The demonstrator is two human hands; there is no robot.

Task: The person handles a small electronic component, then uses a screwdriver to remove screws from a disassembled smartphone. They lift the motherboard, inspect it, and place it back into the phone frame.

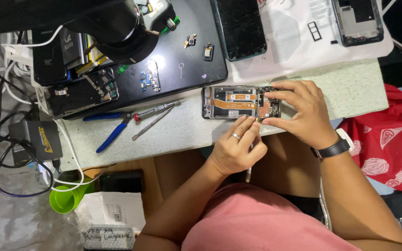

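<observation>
**Ana:** Orange ribbon cable ran along the inside of an opened phone [240,102], which lay flat on the speckled worktop [182,132], just past centre toward one o'clock.

**Ben:** What were the hands doing?

**Ana:** The right hand [303,114] curled over the phone's right end, fingertips pinching its top and bottom edges. The left hand [236,148] was closed around a thin metal tool [249,173], fingertips touching the phone's lower edge; a ring showed on one finger.

**Ben:** How would the phone handle?

**Ana:** Light and stiff in its frame, I judged, but fragile inside: bare boards and thin cables. The outer rim looked like the safe place to hold it.

**Ben:** What lay around it?

**Ana:** At nine o'clock, blue-handled pliers [110,130], a red-collared screwdriver [159,110] and a metal pry tool [152,124], near one another. At eleven o'clock, a black mat [196,60] with small loose parts, and a dark lamp head [117,28] overhanging it. At twelve, a cracked screen [238,28]; at one o'clock, a second phone frame [357,21] on white paper. A black power adapter [36,142] with tangled cables sat far at nine, a green cup [66,200] at eight. Nothing stood between the hands and the phone.
</observation>
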